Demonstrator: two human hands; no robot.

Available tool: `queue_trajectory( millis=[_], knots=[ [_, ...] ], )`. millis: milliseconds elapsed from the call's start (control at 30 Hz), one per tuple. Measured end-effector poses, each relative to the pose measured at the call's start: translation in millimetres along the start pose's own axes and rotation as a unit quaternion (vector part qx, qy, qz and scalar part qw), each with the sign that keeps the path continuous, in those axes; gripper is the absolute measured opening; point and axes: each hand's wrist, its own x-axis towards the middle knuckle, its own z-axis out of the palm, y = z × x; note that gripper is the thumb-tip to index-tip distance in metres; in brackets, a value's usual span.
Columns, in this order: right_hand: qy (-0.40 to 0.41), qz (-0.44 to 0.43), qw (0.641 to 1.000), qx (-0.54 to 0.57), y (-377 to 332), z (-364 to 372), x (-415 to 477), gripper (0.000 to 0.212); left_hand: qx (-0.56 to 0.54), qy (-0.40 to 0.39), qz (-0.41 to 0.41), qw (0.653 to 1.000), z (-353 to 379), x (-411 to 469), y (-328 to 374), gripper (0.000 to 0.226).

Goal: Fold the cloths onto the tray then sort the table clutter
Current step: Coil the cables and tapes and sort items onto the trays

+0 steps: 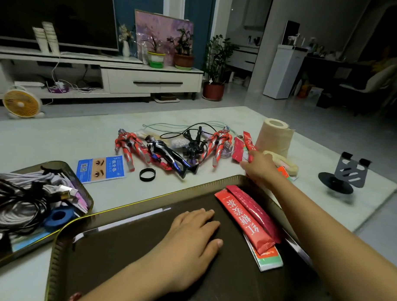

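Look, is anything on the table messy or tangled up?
Yes. The toy figures lie flat in a jumble, with a black cable tangled over them. The loose end of the paper roll trails onto the table.

Dim overhead light falls on the pale table (58, 141), while the far right of the room sinks into near darkness. A white streak of glare crosses the near tray (132, 219). The phone stand (347, 173) casts a soft shadow. The right hand (261, 167) is slightly blurred. Wide-angle distortion bows the far TV cabinet (150, 81), and the corners darken.
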Motion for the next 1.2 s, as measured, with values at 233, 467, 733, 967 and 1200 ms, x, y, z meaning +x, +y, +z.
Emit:
queue_trajectory(
  millis=[233,467,733,967,1200],
  knots=[
    [0.012,0.047,0.997,-0.059,-3,14,17,0.040,-0.001,-0.004,0.004,1.000,-1,2,-3,0.048],
    [0.118,-0.179,0.975,0.063,-14,-35,-70,0.040,-0.047,0.056,-0.003,0.997,-1,1,-7,0.048],
    [0.027,-0.357,0.927,-0.116,6,9,-187,0.050,-0.038,0.078,-0.001,0.996,5,7,-15,0.093],
    [-0.035,-0.242,0.965,0.093,-6,-16,-162,0.031,-0.019,0.011,0.005,1.000,10,7,-9,0.096],
    [0.042,-0.119,0.989,0.077,-2,-12,-51,0.040,-0.011,-0.009,0.002,1.000,6,5,-4,0.066]
  ],
)
